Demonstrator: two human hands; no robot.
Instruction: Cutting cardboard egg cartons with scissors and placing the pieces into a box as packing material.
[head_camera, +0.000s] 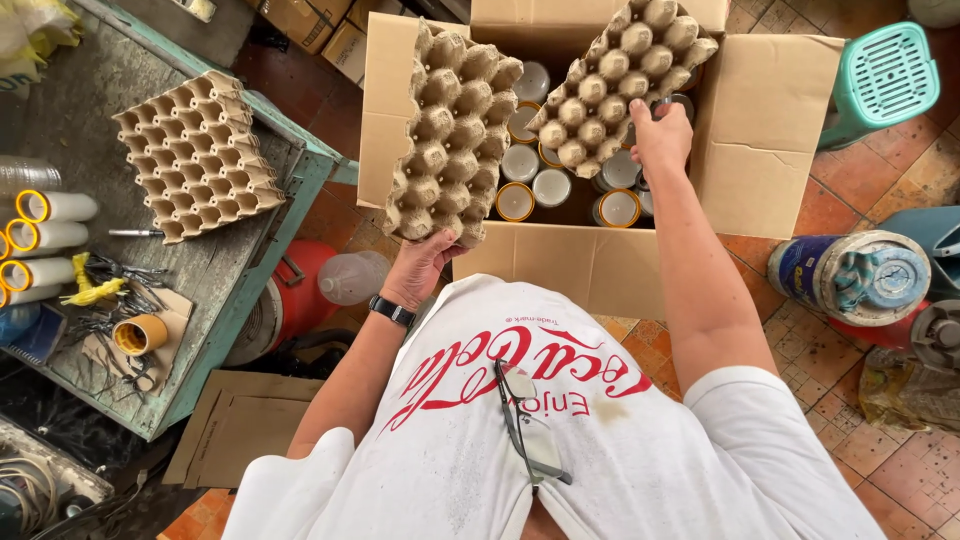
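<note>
Left tray (447, 135): light, crushable pulp; your left hand (425, 265) is clamped on its near edge.
Right tray (622, 85): same; your right hand (660, 135) pinches its lower rim, above the tubes (551, 187).

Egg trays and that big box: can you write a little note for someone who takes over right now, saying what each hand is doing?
Left hand: grips the bottom edge of a pulp egg tray, held tilted over the left side of the open cardboard box.
Right hand: holds a second tray, lifted over the right side.
In the box: upright yellow-rimmed rolls, packed close.
A stack of spare trays lies on the workbench, left.
Done: one layer of rolls is in.
Left: neither tray lies flat on the rolls yet.
</note>
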